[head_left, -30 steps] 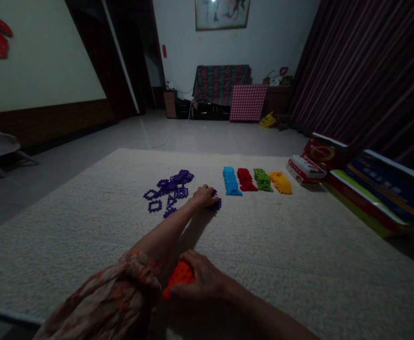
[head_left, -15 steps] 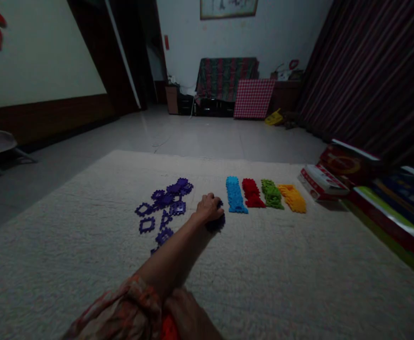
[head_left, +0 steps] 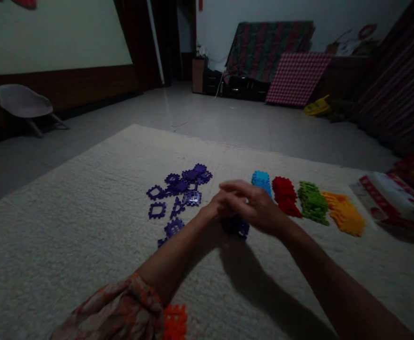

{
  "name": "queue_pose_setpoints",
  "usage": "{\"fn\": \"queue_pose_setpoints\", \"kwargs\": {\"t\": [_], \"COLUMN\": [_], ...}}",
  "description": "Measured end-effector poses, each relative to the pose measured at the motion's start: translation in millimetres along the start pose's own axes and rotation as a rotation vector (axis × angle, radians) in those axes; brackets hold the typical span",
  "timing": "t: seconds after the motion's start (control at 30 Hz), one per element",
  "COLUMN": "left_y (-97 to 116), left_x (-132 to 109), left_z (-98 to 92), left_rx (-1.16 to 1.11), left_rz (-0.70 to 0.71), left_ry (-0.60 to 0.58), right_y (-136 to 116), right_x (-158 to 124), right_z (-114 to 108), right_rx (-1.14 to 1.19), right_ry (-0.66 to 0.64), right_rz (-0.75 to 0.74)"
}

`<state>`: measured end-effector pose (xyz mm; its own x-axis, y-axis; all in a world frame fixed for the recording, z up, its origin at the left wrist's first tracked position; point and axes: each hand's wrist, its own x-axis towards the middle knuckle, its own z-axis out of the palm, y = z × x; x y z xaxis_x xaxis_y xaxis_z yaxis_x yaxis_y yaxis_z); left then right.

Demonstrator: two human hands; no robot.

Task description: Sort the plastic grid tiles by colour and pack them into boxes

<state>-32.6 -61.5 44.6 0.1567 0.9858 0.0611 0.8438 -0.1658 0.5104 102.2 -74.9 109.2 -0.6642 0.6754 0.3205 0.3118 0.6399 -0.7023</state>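
Dark purple interlocking plastic tiles (head_left: 240,227) form a small pile on the mat, partly under both my hands. My left hand (head_left: 217,208) comes from the lower left in a patterned sleeve and is at the pile; its fingers are mostly hidden behind the other hand. My right hand (head_left: 258,205) reaches in from the right, with its fingers stretched leftward over the left hand and the pile, holding nothing I can see. To the left lie several loose purple tiles (head_left: 192,198), some solid and some open frames.
Right of my hands are stacks of blue (head_left: 262,182), red (head_left: 285,196), green (head_left: 313,202) and yellow tiles (head_left: 345,215). A red-and-white box (head_left: 394,196) sits at the right. An orange tile (head_left: 175,321) lies near me on the pale mat (head_left: 104,226). A chair (head_left: 24,104) stands far left.
My right hand has moved from near my body up to the purple pile, over the left hand. My left hand stays at the pile. The view has tilted down and turned left.
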Motion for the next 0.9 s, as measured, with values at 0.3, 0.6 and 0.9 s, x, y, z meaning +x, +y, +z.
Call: {"fn": "queue_pose_setpoints", "kwargs": {"t": [0.3, 0.6, 0.9], "left_y": [-131, -138, -156], "left_x": [-35, -32, -22], "left_z": [-99.5, -28.7, -57.2], "left_rx": [0.238, 0.253, -0.061], "left_rz": [-0.561, -0.490, -0.337], "left_ry": [0.173, 0.382, 0.520], "right_y": [101, 95, 41], "right_x": [134, 132, 52], "right_z": [69, 114, 109], "right_rx": [-0.232, -0.417, -0.274], "right_ry": [-0.022, -0.142, -0.033], "right_rz": [0.425, 0.319, -0.156]}}
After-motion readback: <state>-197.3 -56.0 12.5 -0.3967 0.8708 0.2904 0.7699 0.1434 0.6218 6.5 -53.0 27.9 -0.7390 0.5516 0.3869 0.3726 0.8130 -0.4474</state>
